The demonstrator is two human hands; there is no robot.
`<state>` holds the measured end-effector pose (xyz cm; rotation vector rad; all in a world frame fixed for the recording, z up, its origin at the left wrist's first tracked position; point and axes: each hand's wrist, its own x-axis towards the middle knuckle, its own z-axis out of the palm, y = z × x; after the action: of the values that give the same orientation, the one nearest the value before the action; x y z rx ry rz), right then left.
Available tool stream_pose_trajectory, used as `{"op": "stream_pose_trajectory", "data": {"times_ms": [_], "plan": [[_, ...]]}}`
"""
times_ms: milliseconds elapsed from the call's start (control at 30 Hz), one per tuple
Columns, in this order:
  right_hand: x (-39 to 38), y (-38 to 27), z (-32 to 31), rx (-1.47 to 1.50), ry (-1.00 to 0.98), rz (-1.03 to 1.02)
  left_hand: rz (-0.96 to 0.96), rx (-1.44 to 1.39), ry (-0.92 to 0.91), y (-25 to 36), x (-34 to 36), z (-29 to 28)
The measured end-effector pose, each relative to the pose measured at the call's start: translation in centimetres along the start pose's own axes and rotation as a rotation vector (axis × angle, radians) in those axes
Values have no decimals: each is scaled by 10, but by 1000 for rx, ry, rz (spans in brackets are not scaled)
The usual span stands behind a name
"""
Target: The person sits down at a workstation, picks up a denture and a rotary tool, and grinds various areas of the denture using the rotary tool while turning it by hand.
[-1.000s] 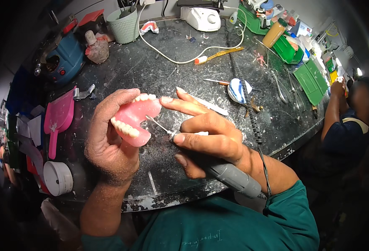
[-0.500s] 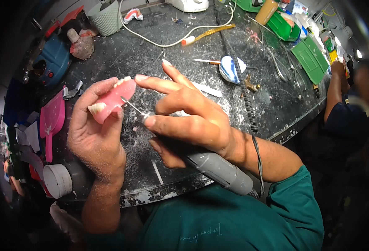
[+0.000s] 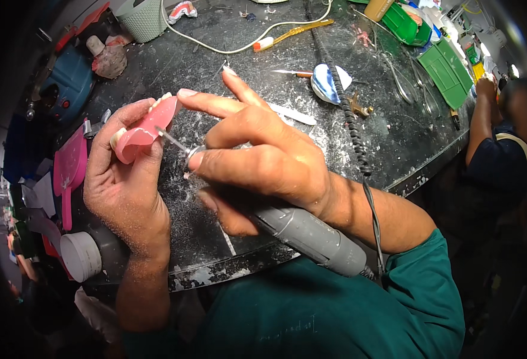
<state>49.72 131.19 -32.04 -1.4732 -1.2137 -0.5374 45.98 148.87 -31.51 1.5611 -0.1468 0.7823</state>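
My left hand [image 3: 129, 179], dusted with powder, is closed around a pink denture [image 3: 150, 125] with white teeth along its far edge. The denture is held tilted above the table. My right hand [image 3: 269, 155] grips a grey rotary handpiece [image 3: 314, 236] across the palm. Its thin metal bur [image 3: 173, 141] meets the pink inner surface of the denture, or lies very close to it. The index fingertip of my right hand rests at the denture's upper end, and another finger stretches out beyond it. A coiled black cord [image 3: 353, 134] runs near the right forearm.
Pale dust covers the black table [image 3: 245, 72]. Around it lie a toothbrush [image 3: 293, 36], a blue-and-white rounded piece [image 3: 326, 84], a pink dustpan [image 3: 69, 164], a white round container [image 3: 81, 257], green bins [image 3: 445, 81] and a blue machine [image 3: 69, 84]. Another person's arm [image 3: 483, 119] shows at the far right.
Both hands have shifted slightly left, with denture and handpiece. The denture has turned, so its teeth show less and its pink surface stands steeper. The bur stays at the pink surface.
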Motion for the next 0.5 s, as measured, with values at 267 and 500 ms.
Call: {"op": "stream_pose_trajectory", "data": {"times_ms": [267, 500], "plan": [[-1, 0, -3, 1, -37, 7, -84, -46, 15, 3, 0, 0], [-2, 3, -3, -35, -42, -27, -75, -52, -3, 0, 1, 0]]}}
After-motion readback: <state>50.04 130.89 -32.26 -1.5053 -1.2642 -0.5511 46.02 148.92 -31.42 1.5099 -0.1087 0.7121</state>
